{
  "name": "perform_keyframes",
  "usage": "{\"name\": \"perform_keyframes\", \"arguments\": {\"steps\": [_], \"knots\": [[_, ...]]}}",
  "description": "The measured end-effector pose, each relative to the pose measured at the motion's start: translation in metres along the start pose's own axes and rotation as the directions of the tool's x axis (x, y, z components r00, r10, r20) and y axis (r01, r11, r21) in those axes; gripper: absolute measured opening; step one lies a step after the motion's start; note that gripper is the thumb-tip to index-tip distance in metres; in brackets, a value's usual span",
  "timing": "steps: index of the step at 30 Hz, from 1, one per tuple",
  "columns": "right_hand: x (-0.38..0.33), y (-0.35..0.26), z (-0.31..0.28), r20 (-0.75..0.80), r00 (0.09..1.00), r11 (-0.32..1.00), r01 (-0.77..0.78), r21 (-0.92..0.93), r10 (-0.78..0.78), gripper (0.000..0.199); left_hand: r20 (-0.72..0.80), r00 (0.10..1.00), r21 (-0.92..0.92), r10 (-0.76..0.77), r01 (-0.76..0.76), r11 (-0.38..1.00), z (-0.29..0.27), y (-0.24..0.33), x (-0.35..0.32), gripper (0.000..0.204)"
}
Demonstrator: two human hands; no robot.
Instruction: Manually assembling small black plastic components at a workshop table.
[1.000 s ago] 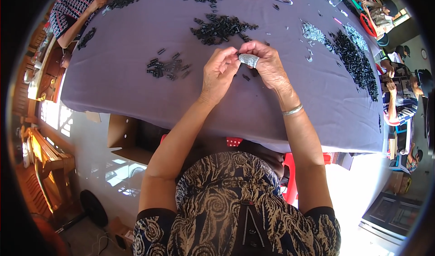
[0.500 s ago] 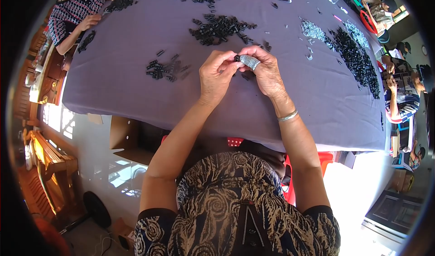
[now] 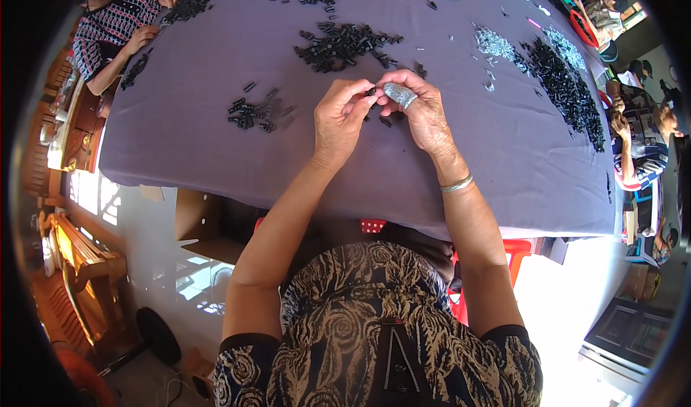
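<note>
- Left hand (image 3: 337, 119) pinches black piece (image 3: 371, 91) over cloth (image 3: 194, 148); we can't read its long axis or pointing.
- Right hand (image 3: 429, 123) curled beside; grasp unclear.
- Wrapped thumb (image 3: 400, 95) now farther from piece.

Dark top (image 3: 338, 320) filling my feed, tan swirls all over. Short sleeves, I see, ending in plain dark bands (image 3: 248, 341). Pale zip-like lines (image 3: 390, 360) down front, splaying into narrow inverted V. Right hand (image 3: 430, 123): silvery textured thumb wrap (image 3: 400, 95), silver bangle (image 3: 457, 184) at wrist.
</note>
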State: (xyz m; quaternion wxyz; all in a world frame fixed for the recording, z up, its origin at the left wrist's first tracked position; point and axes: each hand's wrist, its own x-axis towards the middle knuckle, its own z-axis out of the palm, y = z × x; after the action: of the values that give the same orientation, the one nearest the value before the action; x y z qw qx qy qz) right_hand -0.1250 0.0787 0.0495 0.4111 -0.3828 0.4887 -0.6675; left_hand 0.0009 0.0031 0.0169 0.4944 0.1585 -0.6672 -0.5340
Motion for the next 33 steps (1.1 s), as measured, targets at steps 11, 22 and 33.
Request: {"name": "perform_keyframes", "arguments": {"steps": [11, 22, 33], "knots": [[0.001, 0.002, 0.001, -0.004, 0.999, 0.998, 0.047, -0.045, -0.047, 0.013, -0.026, 0.995, -0.045, -0.092, 0.091, 0.995, -0.001, -0.001, -0.002, 0.018], [0.069, -0.027, -0.078, -0.11, 0.921, 0.419, 0.062, -0.906, -0.375, 0.011, -0.038, 0.977, -0.151, -0.21, 0.202, 0.968, 0.0, -0.002, -0.001, 0.013], [0.102, -0.007, -0.077, 0.269, 0.963, -0.346, 0.253, -0.903, 0.001, 0.029, -0.05, 0.956, -0.204, -0.288, 0.272, 0.94, -0.004, -0.008, 0.001, 0.015]]}}
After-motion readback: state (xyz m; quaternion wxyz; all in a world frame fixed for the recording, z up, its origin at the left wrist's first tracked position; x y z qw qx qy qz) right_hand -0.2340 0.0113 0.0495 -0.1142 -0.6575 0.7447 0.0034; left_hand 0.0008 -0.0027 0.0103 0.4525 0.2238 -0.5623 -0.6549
